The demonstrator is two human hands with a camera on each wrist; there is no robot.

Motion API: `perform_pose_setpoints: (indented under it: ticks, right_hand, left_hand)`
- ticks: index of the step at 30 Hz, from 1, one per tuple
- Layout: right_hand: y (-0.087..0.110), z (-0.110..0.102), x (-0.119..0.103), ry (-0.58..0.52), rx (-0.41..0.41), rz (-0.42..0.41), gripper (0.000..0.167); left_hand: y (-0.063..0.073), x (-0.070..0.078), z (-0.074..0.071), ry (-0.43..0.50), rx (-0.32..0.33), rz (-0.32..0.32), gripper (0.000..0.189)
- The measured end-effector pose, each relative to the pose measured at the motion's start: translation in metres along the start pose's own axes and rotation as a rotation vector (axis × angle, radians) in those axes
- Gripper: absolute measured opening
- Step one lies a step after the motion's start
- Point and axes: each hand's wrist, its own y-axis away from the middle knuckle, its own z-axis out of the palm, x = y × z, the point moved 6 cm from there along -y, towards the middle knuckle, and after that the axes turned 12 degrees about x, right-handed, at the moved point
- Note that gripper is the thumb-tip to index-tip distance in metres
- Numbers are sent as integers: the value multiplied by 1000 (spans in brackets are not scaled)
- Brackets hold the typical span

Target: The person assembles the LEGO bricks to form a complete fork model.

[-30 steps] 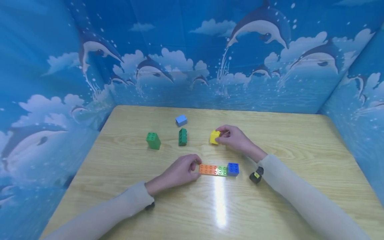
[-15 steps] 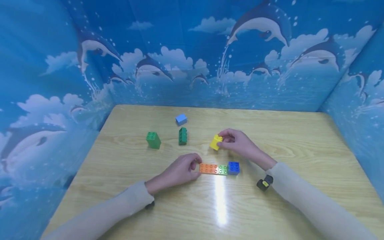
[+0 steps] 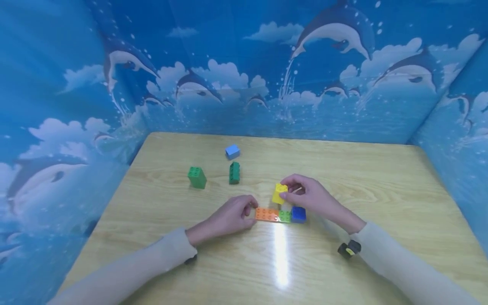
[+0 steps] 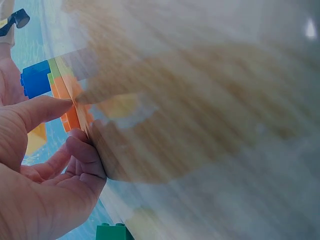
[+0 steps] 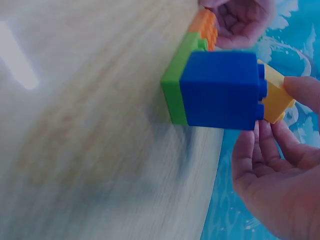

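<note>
My right hand (image 3: 314,197) pinches a yellow toy brick (image 3: 279,195) between thumb and fingers, studs up. It is held off the table, just behind a low row of bricks. That row has an orange brick (image 3: 267,214) at the left and a light green brick (image 3: 284,216) beside it. A taller dark blue brick (image 5: 220,90) sits on the light green brick's right end, as the right wrist view shows. My left hand (image 3: 230,215) pinches the orange brick's left end, thumb (image 4: 55,106) on the near side and a finger on the far side.
Farther back on the wooden table (image 3: 362,173) lie a dark green brick (image 3: 234,173) on its side and a light blue brick (image 3: 232,151). A tall green brick stack (image 3: 197,178) stands left of them. Dolphin-printed curtains (image 3: 236,63) enclose the table at the back and sides.
The right hand has lifted the yellow brick and brought it toward me and slightly right, close to the row. The left hand stays at the orange brick.
</note>
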Motion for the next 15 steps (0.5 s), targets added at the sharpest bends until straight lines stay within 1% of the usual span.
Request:
perform_pose_setpoints:
  ticks: [4,8,15]
  right_hand:
    - [14,1,-4,23,5,-70,37]
    - [22,2,-6,65,15,-137,36]
    - [32,5,-5,102,26,-143,38]
  left_hand:
    - [0,0,2,-8,-3,-7,40]
    - [0,1,1,-20,1,-9,40]
    - [0,5,0,-29,2,-4,40]
